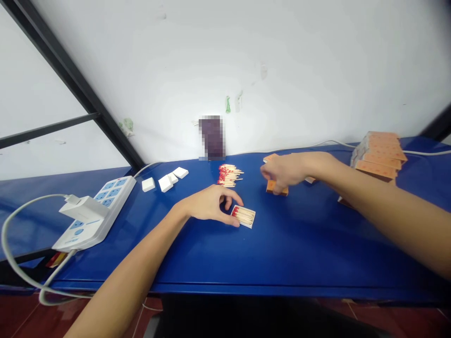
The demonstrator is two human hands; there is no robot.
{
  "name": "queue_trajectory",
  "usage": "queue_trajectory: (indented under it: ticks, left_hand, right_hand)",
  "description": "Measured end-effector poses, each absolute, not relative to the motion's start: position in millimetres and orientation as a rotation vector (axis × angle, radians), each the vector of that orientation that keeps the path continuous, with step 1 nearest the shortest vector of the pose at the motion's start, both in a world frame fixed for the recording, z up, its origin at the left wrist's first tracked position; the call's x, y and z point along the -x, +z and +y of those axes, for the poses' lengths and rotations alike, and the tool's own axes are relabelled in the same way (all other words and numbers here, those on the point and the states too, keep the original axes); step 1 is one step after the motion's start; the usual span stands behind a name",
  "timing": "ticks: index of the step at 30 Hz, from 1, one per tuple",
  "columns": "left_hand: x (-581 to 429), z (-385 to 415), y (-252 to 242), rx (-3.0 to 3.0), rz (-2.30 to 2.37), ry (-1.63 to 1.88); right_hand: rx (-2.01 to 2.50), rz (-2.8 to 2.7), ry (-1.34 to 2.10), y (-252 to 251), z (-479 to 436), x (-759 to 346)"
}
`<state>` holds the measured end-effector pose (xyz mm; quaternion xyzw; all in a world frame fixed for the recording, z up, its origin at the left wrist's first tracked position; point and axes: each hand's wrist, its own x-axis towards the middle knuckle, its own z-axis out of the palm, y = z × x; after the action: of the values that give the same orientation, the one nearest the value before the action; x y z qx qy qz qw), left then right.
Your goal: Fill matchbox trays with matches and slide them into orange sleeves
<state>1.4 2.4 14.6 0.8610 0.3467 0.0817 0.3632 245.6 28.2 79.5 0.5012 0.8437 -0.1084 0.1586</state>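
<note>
A white matchbox tray (249, 224) holding several red-tipped matches (244, 215) lies flat on the blue table. My left hand (213, 205) has its thumb and fingers curled around the tray's left end. Farther right, my right hand (287, 170) reaches down with its fingers on an orange matchbox sleeve (271, 187). The hand partly covers that sleeve, and another orange box (270, 158) shows just behind it. Between and beyond both hands lies a loose pile of red-tipped matches (229, 175).
Several white matchbox trays (148, 184) lie at the back left. A white power strip (118, 192) with a plugged-in charger (86, 210) and cables stands at the left. Stacked orange matchboxes (378, 157) rise at the right. A pixelated dark object (213, 138) is against the wall.
</note>
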Motion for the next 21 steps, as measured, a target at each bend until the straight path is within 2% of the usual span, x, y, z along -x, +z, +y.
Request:
queue_trajectory:
  ticks: [5,12,21]
  left_hand:
    - [-5,3,10,-2.389,1.031,0.328]
    - [-9,1,8,-2.631,1.080,0.357]
    - [-10,-1,4,-2.446,1.017,0.419]
  right_hand:
    - [-1.063,2.474,-0.637,78,15,-233]
    - [-1.114,2.557,-0.457,70,11,-228]
    - [-1.045,2.610,-0.492,71,14,-231]
